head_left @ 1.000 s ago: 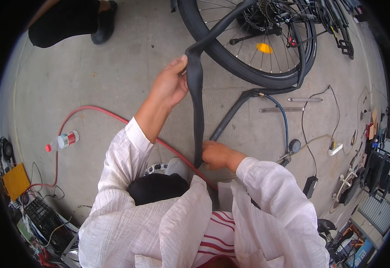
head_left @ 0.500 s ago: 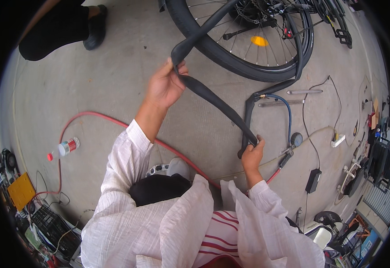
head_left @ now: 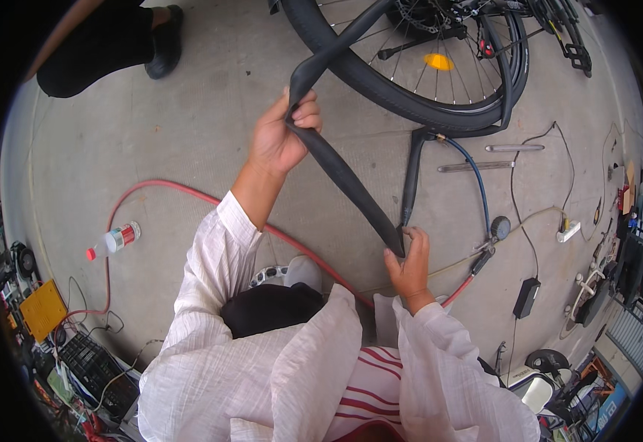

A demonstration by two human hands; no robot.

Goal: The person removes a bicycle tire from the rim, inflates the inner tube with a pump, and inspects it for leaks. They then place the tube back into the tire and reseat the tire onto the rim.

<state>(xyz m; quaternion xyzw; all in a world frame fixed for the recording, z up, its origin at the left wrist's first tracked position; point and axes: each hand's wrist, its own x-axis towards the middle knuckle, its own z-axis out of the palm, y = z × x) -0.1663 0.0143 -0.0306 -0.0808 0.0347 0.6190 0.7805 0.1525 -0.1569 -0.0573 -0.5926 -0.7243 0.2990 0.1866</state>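
Note:
A black bicycle inner tube (head_left: pixel 347 184) stretches slackly between my two hands. My left hand (head_left: pixel 281 140) is closed round a folded, pinched part of it. Lower right, my right hand (head_left: pixel 412 269) grips the tube's near bend between thumb and fingers. From there the tube runs up to a fitting at the end of a blue air hose (head_left: pixel 476 166), beside the wheel. Its other stretch passes from my left hand across the bicycle wheel (head_left: pixel 417 107), which has a black tyre and an orange reflector (head_left: pixel 438 62).
Two tyre levers (head_left: pixel 476 167) lie right of the tube. A pressure gauge (head_left: pixel 500 227) joins the blue hose to a red hose (head_left: pixel 284 234) crossing the floor. A plastic bottle (head_left: pixel 121 237) lies left. Another person's shoe (head_left: pixel 163 44) is at upper left.
My right hand has turned, its thumb now left of the tube's bend and its fingers to the right. My left hand keeps its hold. The whole view has shifted slightly.

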